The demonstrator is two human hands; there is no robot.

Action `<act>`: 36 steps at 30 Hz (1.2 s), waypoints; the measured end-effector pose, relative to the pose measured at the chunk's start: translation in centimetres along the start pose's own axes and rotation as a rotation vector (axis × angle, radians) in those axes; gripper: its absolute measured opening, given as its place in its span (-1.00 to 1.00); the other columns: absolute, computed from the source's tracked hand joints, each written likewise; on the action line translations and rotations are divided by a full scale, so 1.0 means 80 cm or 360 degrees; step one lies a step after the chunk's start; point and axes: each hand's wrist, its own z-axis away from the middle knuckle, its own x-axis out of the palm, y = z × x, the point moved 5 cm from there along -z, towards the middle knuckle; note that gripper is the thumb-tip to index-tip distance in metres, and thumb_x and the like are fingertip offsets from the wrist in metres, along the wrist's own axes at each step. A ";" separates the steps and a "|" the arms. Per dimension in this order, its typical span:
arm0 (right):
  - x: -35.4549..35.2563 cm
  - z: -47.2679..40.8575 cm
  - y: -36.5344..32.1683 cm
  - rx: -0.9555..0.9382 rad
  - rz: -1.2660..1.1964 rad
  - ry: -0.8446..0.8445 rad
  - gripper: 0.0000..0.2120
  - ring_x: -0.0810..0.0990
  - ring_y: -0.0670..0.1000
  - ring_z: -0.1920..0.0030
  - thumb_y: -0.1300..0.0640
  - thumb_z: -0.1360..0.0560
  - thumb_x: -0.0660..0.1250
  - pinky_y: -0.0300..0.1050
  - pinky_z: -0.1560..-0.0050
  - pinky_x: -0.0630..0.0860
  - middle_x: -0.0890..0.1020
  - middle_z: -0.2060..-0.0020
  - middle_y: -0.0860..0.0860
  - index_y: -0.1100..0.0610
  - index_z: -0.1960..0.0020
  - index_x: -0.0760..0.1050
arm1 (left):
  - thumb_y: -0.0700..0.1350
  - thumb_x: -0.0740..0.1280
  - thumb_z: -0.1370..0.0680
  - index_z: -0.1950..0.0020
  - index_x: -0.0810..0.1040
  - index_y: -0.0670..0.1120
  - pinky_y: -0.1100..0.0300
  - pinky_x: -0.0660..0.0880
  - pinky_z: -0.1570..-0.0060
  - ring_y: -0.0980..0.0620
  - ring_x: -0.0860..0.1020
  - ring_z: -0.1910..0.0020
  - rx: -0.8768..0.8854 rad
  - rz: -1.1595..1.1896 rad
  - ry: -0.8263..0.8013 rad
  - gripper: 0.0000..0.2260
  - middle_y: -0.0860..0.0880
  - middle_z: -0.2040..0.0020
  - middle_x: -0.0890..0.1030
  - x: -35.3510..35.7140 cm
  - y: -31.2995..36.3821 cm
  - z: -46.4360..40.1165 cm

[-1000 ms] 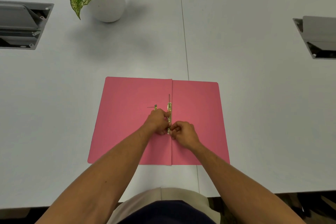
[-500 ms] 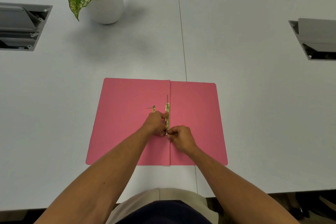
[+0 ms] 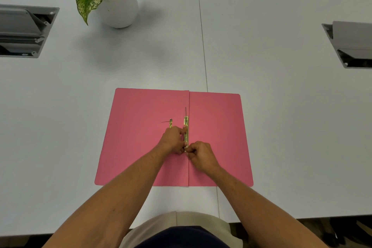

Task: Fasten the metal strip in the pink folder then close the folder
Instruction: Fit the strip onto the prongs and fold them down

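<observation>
- Right hand (image 3: 201, 155): fingers curled, pinching near end of brass fastener strip (image 3: 186, 135), as half a second ago.
- Left hand (image 3: 174, 139): fingertips pressed on strip's left edge, hold unchanged.
- Matte pink card folder (image 3: 217, 127) open flat under both hands.
- Small brass prong piece (image 3: 170, 123) just beyond left hand.
- Glossy white plant pot (image 3: 120, 9) far beyond.

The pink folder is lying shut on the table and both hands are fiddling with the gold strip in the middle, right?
Not quite. The pink folder lies open and flat on the table, as the head view shows. The rest holds: the left hand and the right hand are both at the gold strip along the middle fold.
</observation>
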 end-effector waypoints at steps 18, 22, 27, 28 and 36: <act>0.006 0.011 0.007 0.0096 -0.0050 0.0117 -0.96 0.57 0.05 0.23 0.25 -0.42 0.43 -0.04 0.13 0.56 0.62 0.21 0.12 0.18 0.15 0.66 | -0.34 0.29 -0.55 -0.42 0.40 -0.04 -0.06 0.66 0.15 -0.06 0.59 0.34 0.0011 0.0130 0.0048 -0.54 -0.14 0.15 0.60 0.006 -0.011 -0.006; 0.009 0.014 0.008 0.0099 -0.0065 0.0076 -0.93 0.59 0.07 0.18 0.25 -0.42 0.42 -0.03 0.09 0.57 0.63 0.16 0.13 0.19 0.11 0.67 | -0.31 0.29 -0.56 -0.43 0.41 -0.05 -0.06 0.65 0.14 -0.07 0.59 0.30 0.0025 0.0140 0.0050 -0.56 -0.16 0.13 0.60 0.007 -0.012 -0.006; 0.011 0.022 0.010 0.0068 -0.0100 -0.0002 -0.91 0.58 0.00 0.19 0.24 -0.41 0.45 -0.13 0.09 0.55 0.64 0.15 0.09 0.16 0.08 0.67 | -0.27 0.28 -0.57 -0.44 0.38 -0.04 0.02 0.66 0.17 -0.04 0.59 0.31 0.0029 0.0140 0.0046 -0.56 -0.16 0.11 0.61 0.005 -0.011 -0.003; 0.010 0.022 0.011 0.0063 -0.0109 0.0004 -0.91 0.57 -0.03 0.21 0.24 -0.41 0.45 -0.19 0.12 0.53 0.64 0.15 0.09 0.17 0.08 0.67 | -0.26 0.28 -0.58 -0.44 0.38 -0.04 0.04 0.66 0.19 -0.03 0.58 0.32 0.0032 0.0149 0.0042 -0.57 -0.16 0.11 0.61 0.005 -0.011 -0.002; -0.004 0.022 0.011 0.0205 -0.0286 0.0266 -0.84 0.56 -0.13 0.32 0.27 -0.43 0.39 -0.50 0.30 0.43 0.62 0.32 -0.07 0.12 0.00 0.59 | -0.35 0.33 -0.51 -0.43 0.40 -0.09 -0.04 0.66 0.19 -0.07 0.62 0.34 0.0292 0.0362 0.0067 -0.51 -0.18 0.27 0.62 0.007 -0.029 0.016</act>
